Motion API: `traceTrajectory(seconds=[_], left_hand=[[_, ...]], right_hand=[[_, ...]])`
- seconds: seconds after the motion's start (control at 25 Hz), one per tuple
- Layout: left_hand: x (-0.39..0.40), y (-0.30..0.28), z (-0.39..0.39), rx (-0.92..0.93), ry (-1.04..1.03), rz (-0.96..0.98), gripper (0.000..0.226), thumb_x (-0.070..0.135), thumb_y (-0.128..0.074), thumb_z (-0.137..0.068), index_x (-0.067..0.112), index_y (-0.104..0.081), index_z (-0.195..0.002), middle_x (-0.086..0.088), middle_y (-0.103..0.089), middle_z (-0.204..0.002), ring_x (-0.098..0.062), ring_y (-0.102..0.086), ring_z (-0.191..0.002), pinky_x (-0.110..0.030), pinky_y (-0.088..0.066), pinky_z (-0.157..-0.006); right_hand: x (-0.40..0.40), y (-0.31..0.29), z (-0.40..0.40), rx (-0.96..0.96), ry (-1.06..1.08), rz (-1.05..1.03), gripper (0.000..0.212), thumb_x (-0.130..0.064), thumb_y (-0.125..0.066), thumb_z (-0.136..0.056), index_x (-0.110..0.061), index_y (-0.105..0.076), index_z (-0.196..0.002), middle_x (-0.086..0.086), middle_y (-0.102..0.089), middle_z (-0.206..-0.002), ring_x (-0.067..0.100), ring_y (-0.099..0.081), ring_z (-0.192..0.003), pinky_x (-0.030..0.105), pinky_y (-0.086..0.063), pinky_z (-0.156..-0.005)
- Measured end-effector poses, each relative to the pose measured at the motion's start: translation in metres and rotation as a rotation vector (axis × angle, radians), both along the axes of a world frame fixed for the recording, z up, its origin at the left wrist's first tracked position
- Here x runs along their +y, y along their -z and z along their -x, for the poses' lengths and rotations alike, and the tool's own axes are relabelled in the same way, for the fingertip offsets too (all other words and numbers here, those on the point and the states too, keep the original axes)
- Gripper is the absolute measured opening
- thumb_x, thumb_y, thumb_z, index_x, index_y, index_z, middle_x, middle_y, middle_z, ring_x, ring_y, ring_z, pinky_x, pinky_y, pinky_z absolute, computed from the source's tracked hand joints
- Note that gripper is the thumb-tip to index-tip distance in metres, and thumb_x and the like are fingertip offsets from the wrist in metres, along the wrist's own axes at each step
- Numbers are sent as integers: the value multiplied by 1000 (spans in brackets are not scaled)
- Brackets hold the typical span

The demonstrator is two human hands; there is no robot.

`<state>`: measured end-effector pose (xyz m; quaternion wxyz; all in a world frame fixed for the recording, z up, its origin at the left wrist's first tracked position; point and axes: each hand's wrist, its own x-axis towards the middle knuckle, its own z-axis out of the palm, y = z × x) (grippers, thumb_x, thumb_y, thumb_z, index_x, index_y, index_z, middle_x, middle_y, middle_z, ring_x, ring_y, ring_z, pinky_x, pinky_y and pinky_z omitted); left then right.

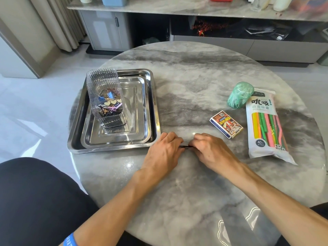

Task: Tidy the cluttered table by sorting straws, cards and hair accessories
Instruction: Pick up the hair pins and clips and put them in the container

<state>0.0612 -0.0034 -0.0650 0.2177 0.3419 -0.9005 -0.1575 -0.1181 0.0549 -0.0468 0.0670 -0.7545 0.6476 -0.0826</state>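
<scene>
My left hand (pixel 164 150) and my right hand (pixel 208 149) meet at the table's middle front, both pinching thin black hairpins (pixel 185 147) between their fingertips. To the left, a clear ribbed container (pixel 104 82) holding several hair clips and pins stands in two nested steel trays (pixel 113 148). On the right lie a box of cards (pixel 226 124), a bag of coloured straws (pixel 266 125) and a green jar (pixel 240 95) on its side.
The round marble table (pixel 195 77) has its rim close to my dark-clothed lap at the lower left. A low TV cabinet (pixel 213 41) stands behind the table, curtains at the far left.
</scene>
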Motion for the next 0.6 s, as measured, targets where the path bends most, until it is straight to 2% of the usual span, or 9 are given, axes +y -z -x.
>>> traceTrajectory(seconds=[0.12,0.2,0.32,0.44,0.6], left_hand=[[0,-4,-4,-29,9,-47,27,25,-71,-88,10,-71,-111,-5,-66,-102,-26,-60,-92,-39,-54,-77],[4,-9,-4,14,7,-42,21,19,-69,-88,9,-73,-107,-5,-67,-99,-27,-62,-89,-40,-55,-75],[0,-19,-9,92,-47,-12,14,10,-66,-86,8,-75,-96,-5,-69,-90,-25,-65,-79,-34,-56,-69],[-17,-35,-24,159,-178,-5,12,10,-64,-87,8,-76,-89,-4,-70,-84,-19,-65,-67,-34,-57,-60],[-34,-48,-44,210,-356,-6,13,10,-63,-87,8,-75,-88,-5,-70,-85,-24,-66,-73,-39,-54,-65]], right_hand=[[-3,-4,5,37,11,-70,12,-15,-59,-92,-12,-70,-89,1,-60,-86,26,-59,-89,38,-48,-68],[-4,-8,-2,183,-20,-65,13,-8,-55,-88,-13,-68,-89,2,-60,-89,25,-59,-90,33,-42,-62],[0,-10,-13,307,-41,-69,18,-1,-55,-83,-10,-68,-90,7,-60,-89,28,-60,-87,33,-33,-57],[4,-8,-16,319,28,-70,23,4,-54,-81,-8,-65,-98,8,-60,-96,29,-60,-89,33,-33,-57],[5,-8,-13,276,84,-89,15,-6,-55,-90,-13,-67,-95,3,-62,-96,27,-63,-91,34,-40,-62]])
